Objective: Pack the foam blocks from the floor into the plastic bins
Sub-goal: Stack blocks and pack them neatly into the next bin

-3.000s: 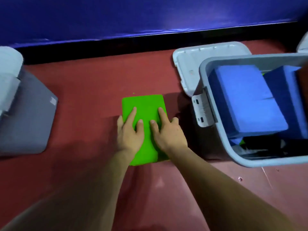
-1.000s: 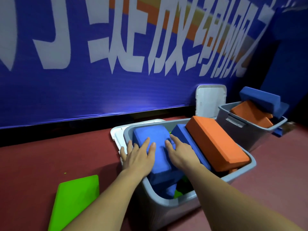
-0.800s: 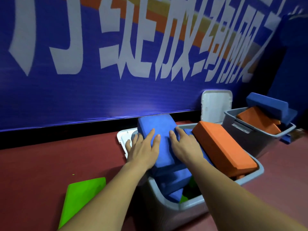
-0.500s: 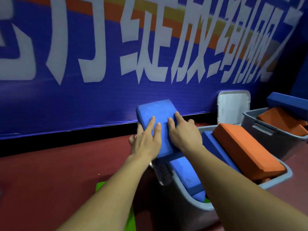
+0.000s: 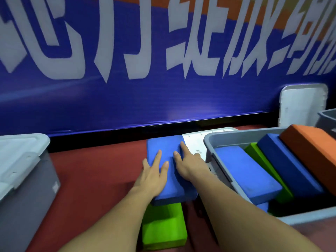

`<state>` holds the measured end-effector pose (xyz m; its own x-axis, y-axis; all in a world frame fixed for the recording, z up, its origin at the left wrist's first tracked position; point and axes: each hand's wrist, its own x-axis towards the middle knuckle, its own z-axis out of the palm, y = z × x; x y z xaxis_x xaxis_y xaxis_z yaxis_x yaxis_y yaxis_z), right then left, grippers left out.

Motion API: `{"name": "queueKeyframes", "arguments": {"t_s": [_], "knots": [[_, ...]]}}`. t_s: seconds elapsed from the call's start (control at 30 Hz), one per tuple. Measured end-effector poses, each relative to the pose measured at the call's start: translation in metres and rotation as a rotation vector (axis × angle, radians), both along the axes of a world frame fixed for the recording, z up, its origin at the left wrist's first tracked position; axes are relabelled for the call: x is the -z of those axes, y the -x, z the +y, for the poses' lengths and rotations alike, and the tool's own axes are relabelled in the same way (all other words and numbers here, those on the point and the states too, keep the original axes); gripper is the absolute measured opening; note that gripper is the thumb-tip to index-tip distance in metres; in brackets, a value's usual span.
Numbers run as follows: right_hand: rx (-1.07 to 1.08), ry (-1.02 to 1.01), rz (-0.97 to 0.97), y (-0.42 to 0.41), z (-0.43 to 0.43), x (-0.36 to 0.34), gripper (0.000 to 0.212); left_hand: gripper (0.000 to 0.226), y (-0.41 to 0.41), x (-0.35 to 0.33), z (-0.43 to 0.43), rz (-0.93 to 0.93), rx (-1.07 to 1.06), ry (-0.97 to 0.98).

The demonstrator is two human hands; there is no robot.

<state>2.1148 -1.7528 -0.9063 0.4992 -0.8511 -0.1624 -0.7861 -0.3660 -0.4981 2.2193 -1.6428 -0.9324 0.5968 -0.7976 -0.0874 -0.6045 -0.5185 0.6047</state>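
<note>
A blue foam block (image 5: 158, 144) sits low over the red floor, just left of the grey plastic bin (image 5: 236, 138). Its near end overlaps a green foam block (image 5: 163, 226) lying on the floor. My left hand (image 5: 154, 173) and my right hand (image 5: 187, 164) lie side by side on top of the blue block with fingers straight; the thumbs are hidden. The bin holds a blue block (image 5: 245, 173), a green block (image 5: 261, 159), a dark blue block (image 5: 285, 166) and an orange block (image 5: 312, 148), all slanted.
A white lid (image 5: 194, 142) lies on the floor under the bin's left end. A closed grey bin (image 5: 23, 188) stands at the left. Another lid (image 5: 303, 104) leans on the blue banner wall, beside a further bin (image 5: 327, 117) at the right edge.
Both hands moved from the green block to the bin, lifted the blue block out of it, carried it left and lowered it over the green block.
</note>
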Motion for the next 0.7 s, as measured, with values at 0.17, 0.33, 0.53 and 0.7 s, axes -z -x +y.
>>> {"name": "queueKeyframes", "arguments": {"t_s": [0.17,0.33,0.53,0.7], "knots": [[-0.056,-0.158,0.085,-0.005,-0.002,0.040,0.064,0.062,-0.009,0.036,0.007,0.005,0.010,-0.107],[-0.124,-0.307,0.157,-0.007,-0.009,0.072,0.066,0.061,-0.013,0.066,0.010,-0.044,0.051,-0.212],[-0.132,-0.289,0.172,-0.014,-0.004,0.074,0.055,0.060,-0.018,0.082,0.009,-0.173,-0.037,-0.306],[-0.097,-0.172,0.038,-0.021,-0.022,0.046,0.055,0.055,-0.019,0.065,-0.018,-0.305,-0.067,-0.097]]}}
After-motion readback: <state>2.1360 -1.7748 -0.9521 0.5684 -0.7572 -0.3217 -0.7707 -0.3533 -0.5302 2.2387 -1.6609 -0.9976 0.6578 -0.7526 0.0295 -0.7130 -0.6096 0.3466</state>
